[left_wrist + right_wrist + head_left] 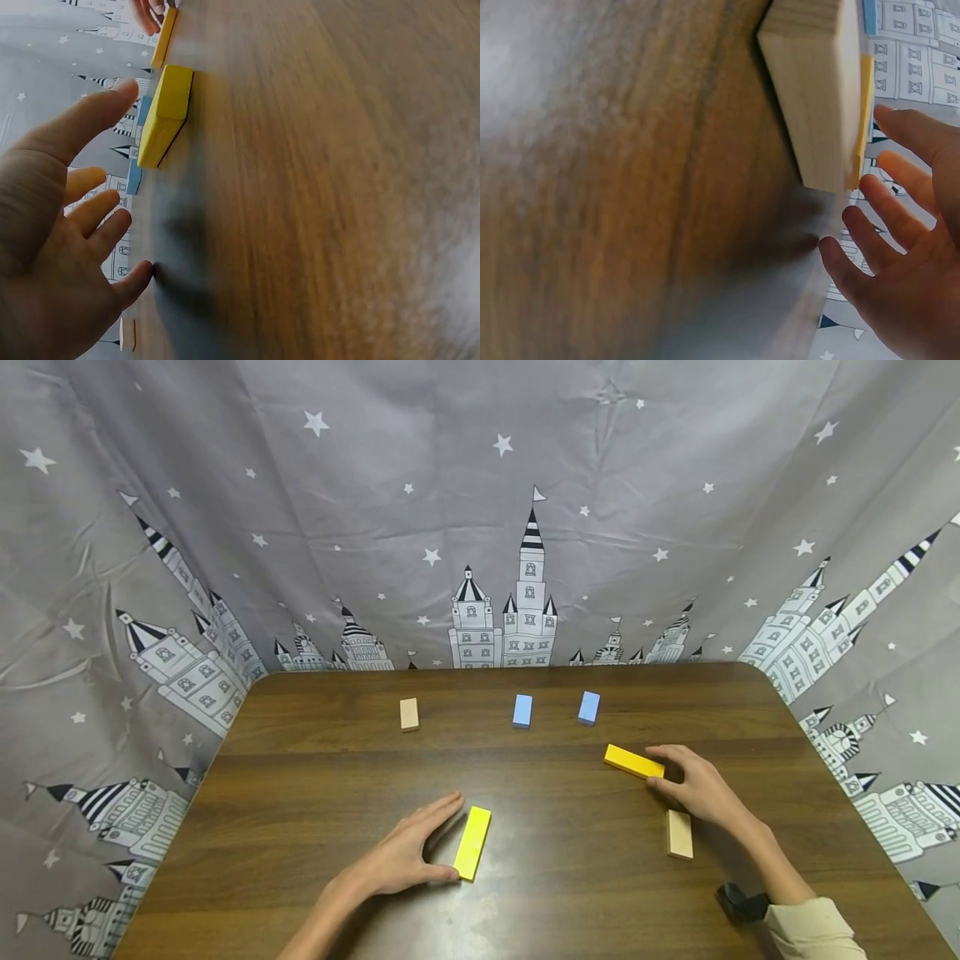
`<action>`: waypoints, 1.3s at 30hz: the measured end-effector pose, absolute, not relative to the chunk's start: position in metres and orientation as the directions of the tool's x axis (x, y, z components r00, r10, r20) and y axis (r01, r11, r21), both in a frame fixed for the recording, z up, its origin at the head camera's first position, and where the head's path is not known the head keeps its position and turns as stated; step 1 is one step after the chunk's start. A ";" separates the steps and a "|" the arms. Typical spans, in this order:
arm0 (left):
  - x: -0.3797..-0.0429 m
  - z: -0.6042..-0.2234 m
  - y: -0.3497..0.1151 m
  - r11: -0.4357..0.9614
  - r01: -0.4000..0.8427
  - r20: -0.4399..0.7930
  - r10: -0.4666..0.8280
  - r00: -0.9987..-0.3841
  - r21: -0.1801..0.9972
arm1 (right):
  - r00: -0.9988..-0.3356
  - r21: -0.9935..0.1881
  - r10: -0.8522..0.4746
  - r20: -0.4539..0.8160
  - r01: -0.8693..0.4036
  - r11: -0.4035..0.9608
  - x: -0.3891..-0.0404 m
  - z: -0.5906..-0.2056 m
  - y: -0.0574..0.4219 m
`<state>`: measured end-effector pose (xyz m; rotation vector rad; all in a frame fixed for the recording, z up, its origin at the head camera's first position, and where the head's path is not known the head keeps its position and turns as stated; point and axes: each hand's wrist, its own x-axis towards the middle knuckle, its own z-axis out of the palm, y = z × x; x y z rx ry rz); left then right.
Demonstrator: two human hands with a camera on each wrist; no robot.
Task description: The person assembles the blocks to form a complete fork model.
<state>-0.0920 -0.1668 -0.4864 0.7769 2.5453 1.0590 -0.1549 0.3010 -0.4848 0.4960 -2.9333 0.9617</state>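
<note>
A bright yellow block [472,843] lies flat at the front middle of the table, angled away from me. My left hand [401,852] is just left of it, fingers spread and thumb tip right at its near end; the left wrist view shows the yellow block [166,112] beyond the thumb. To the right lies an orange-yellow block [633,762]. My right hand [697,783] is at its right end, with thumb and fingers parted around that end. In the right wrist view, the fingers [889,206] are spread, and a pale wooden block [810,90] stands in front of the orange-yellow one.
The pale wooden block [679,835] sits beside my right wrist. Two blue blocks [522,711] and a tan block [408,714] lie toward the back of the brown table [315,777]. A dark strap-like object [741,903] is by the right sleeve. A grey castle-print curtain [375,527] surrounds the table.
</note>
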 end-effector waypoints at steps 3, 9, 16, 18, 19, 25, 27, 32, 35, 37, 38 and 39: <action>-0.094 -0.488 -0.167 0.585 0.389 -0.047 0.592 -0.804 0.712 | -0.950 -0.568 -0.296 0.098 -0.298 0.767 -0.157 -0.488 0.301; -0.097 -0.492 -0.169 0.587 0.398 -0.072 0.617 -0.784 0.705 | -0.946 -0.572 -0.316 0.077 -0.301 0.763 -0.160 -0.493 0.299; -0.103 -0.494 -0.168 0.594 0.415 -0.098 0.643 -0.759 0.689 | -0.949 -0.597 -0.311 0.055 -0.281 0.751 -0.158 -0.493 0.299; -0.105 -0.493 -0.167 0.594 0.418 -0.102 0.649 -0.754 0.688 | -0.948 -0.602 -0.312 0.057 -0.282 0.747 -0.158 -0.493 0.299; -0.105 -0.492 -0.167 0.598 0.420 -0.106 0.650 -0.752 0.683 | -0.948 -0.603 -0.312 0.059 -0.283 0.746 -0.158 -0.493 0.299; -0.110 -0.490 -0.162 0.633 0.426 -0.138 0.646 -0.751 0.647 | -0.948 -0.610 -0.313 0.063 -0.285 0.740 -0.159 -0.494 0.300; -0.111 -0.490 -0.161 0.638 0.429 -0.143 0.647 -0.749 0.639 | -0.947 -0.610 -0.315 0.066 -0.288 0.738 -0.160 -0.495 0.300; -0.112 -0.491 -0.158 0.637 0.447 -0.145 0.660 -0.737 0.628 | -0.947 -0.609 -0.315 0.067 -0.289 0.739 -0.162 -0.497 0.301; -0.113 -0.491 -0.157 0.641 0.466 -0.141 0.667 -0.732 0.611 | -0.948 -0.608 -0.312 0.067 -0.287 0.741 -0.162 -0.497 0.301; -0.113 -0.491 -0.157 0.645 0.475 -0.139 0.668 -0.731 0.599 | -0.947 -0.609 -0.313 0.065 -0.286 0.740 -0.162 -0.497 0.301; -0.112 -0.491 -0.157 0.645 0.478 -0.136 0.668 -0.732 0.596 | -0.947 -0.610 -0.315 0.063 -0.286 0.739 -0.163 -0.497 0.301; -0.112 -0.491 -0.157 0.647 0.479 -0.134 0.666 -0.734 0.593 | -0.948 -0.609 -0.313 0.063 -0.285 0.740 -0.163 -0.498 0.301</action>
